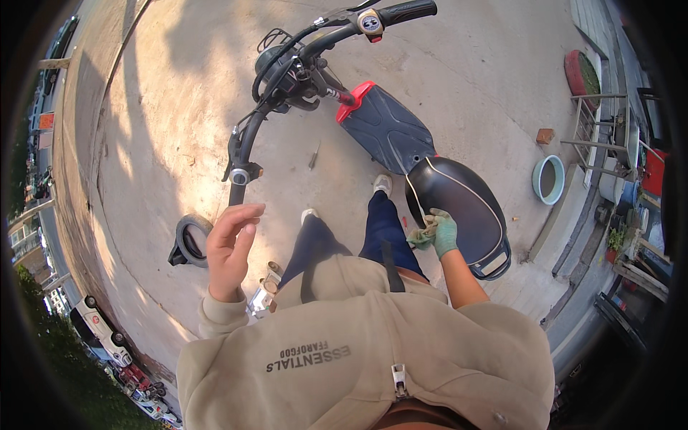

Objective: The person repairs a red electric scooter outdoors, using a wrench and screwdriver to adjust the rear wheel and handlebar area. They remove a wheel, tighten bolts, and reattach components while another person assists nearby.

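Observation:
My bare left hand is raised beside the left end of the handlebar, fingers stretched and thumb apart, holding nothing. It overlaps the grip's end; I cannot tell if they touch. My right hand wears a green work glove and is closed on a crumpled greenish-tan cloth, possibly another glove. That hand is at the near left edge of the black scooter seat, which has light piping. Ahead of the seat lies the dark footboard with a red front edge.
A screwdriver-like tool lies on the concrete left of the scooter. A black tyre and a small opened box are at my left. To the right are a pale blue basin, a brick and a metal rack.

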Tool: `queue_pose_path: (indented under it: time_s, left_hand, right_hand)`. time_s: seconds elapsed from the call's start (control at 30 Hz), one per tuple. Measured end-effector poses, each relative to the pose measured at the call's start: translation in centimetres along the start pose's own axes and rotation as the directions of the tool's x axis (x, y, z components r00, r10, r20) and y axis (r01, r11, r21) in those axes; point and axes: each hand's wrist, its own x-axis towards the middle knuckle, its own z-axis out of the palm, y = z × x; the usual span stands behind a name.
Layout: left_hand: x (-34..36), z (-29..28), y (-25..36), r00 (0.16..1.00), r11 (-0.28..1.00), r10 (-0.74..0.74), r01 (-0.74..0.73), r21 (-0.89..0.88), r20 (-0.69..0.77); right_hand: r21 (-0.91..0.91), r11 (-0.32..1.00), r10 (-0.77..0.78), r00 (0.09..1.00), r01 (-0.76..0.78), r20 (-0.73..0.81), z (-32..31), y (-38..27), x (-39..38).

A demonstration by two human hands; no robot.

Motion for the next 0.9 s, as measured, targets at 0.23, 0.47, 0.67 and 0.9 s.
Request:
queue_pose_path:
  time_s: [0.23, 0.47, 0.67, 0.9]
  left_hand:
    - [-7.0, -9.7, -4.6, 0.991, 0.929, 0.123, -0.135, -0.345, -0.057]
    - [-13.7, -25.5, -0.3, 0.917, 0.67, 0.397, -0.324, -0.668, -0.046]
    - [-12.2, -32.2, 5.8, 0.73, 0.377, 0.677, -0.232, -0.897, 0.096]
    - [-6.3, -36.3, 8.6, 0.774, 0.237, 0.627, -0.29, -0.927, -0.082]
  right_hand:
    - [-0.217, 0.96, -0.15, 0.98, 0.176, 0.135, 9.1, 1.9, -6.4]
    - [-0.514, 0.822, -0.092, 0.948, 0.246, 0.306, 22.5, 9.3, -15.1]
    - [-0.584, 0.808, 0.03, 0.983, 0.082, 0.179, 25.1, 12.8, -18.4]
    - [-0.517, 0.846, 0.072, 0.989, -0.13, -0.13, 22.0, 17.6, -16.3]
